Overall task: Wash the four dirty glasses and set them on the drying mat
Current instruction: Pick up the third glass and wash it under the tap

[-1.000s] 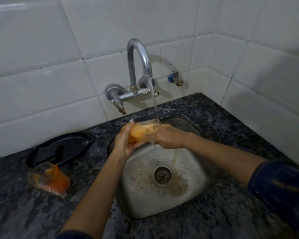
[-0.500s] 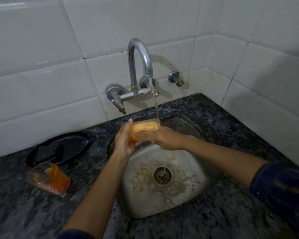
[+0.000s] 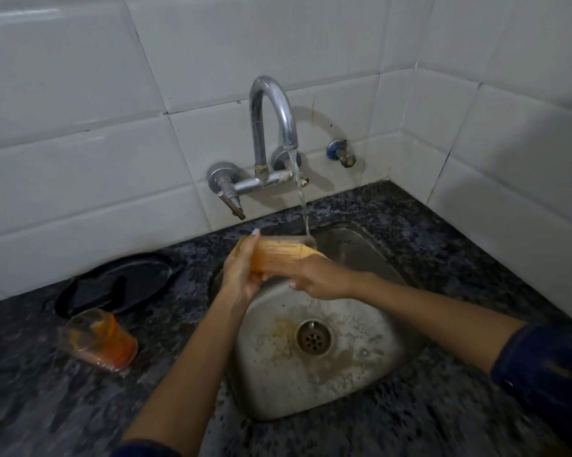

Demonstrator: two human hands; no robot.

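Note:
Over the steel sink I hold an orange-stained glass on its side, mouth to the right, under the running tap. My left hand grips its base end. My right hand holds the rim end, its fingers hidden behind or inside the glass. The water stream lands at the glass's rim. A second dirty glass with orange residue stands on the dark counter at the left.
A black round plate lies on the granite counter behind the second glass. White tiled walls close in the back and right. A small blue-capped valve sticks out of the wall right of the tap.
The glass has stayed under the stream, shifting slightly as my hands work on it. Orange-tinted water has spread round the drain.

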